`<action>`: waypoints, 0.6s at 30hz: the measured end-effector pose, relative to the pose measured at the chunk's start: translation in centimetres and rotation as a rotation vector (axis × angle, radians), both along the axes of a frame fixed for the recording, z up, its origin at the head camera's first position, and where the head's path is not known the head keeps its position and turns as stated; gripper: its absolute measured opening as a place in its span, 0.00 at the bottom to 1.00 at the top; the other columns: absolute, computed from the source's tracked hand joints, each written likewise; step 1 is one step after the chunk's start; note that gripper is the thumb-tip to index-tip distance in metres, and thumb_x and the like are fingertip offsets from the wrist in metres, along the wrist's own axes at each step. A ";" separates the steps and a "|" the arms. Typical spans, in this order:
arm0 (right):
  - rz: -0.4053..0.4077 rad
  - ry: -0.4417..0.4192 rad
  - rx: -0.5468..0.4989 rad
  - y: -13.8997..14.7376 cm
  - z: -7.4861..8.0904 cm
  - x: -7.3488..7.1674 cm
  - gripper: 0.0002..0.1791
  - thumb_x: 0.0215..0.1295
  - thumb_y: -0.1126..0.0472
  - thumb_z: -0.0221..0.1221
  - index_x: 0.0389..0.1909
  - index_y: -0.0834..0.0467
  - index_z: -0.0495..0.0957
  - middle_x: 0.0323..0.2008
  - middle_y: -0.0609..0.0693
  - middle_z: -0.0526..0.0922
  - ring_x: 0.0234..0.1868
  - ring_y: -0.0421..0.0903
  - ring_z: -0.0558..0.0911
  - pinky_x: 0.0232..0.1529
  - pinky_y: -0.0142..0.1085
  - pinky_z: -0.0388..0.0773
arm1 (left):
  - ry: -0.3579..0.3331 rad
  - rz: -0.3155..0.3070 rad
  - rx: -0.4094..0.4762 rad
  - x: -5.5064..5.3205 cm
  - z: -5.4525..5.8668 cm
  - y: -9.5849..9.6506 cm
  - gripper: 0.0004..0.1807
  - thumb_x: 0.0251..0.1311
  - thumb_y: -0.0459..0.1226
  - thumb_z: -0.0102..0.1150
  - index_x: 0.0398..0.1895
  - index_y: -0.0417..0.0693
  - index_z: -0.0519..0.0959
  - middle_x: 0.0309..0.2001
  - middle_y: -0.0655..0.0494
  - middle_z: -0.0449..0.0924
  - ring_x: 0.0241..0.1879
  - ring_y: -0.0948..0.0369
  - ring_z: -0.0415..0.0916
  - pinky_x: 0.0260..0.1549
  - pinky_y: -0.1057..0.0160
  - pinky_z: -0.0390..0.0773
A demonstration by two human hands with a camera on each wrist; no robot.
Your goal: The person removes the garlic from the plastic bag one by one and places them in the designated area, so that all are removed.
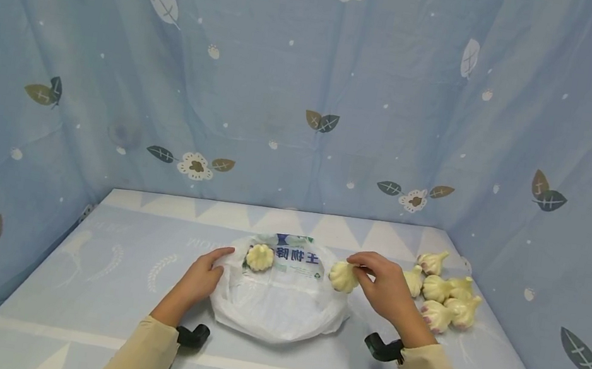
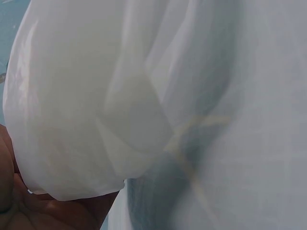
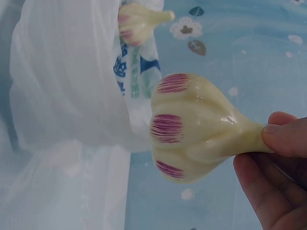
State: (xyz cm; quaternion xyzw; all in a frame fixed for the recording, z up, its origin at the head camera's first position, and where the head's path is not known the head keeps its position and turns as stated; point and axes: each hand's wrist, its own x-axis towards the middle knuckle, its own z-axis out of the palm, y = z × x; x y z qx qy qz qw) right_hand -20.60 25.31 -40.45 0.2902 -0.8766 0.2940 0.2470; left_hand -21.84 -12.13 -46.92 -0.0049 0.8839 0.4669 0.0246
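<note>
A white plastic bag [image 1: 277, 309] with printed characters lies in the middle of the table, its mouth spread wide. At its left edge my left hand [image 1: 202, 272] grips the plastic between thumb and fingers; in the left wrist view the white film [image 2: 81, 110] covers part of that hand [image 2: 53, 213]. My right hand [image 1: 386, 290] pinches a garlic bulb [image 1: 343, 277] by its stem, over the bag's right edge. Purple streaks mark this bulb [image 3: 192, 127] in the right wrist view. Another garlic bulb [image 1: 260, 257] sits against the bag's printed back part, near my left fingertips.
Several more garlic bulbs [image 1: 437, 288] are clustered on the right of the table, beyond my right hand. A blue patterned curtain [image 1: 266, 78] encloses the back and sides. Black wrist pieces [image 1: 195, 336] stick out beneath both wrists.
</note>
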 end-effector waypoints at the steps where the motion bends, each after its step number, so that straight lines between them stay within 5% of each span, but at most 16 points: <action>1: -0.006 0.004 0.004 0.3 0.0 0.0 0.13 0.58 0.72 0.63 0.42 0.57 0.84 0.43 0.49 0.86 0.41 0.47 0.86 0.40 0.38 0.85 | -0.003 0.002 0.001 0.0 0.0 0.0 0.28 0.68 0.30 0.39 0.71 0.52 0.65 0.74 0.42 0.57 0.75 0.44 0.49 0.71 0.39 0.52; 18: -0.092 -0.025 0.064 4.3 0.3 0.3 0.13 0.58 0.73 0.63 0.43 0.59 0.84 0.41 0.52 0.86 0.40 0.50 0.86 0.39 0.42 0.85 | -0.021 0.013 0.000 -0.1 -0.2 0.0 0.27 0.68 0.31 0.39 0.71 0.54 0.65 0.74 0.43 0.57 0.75 0.44 0.49 0.71 0.39 0.52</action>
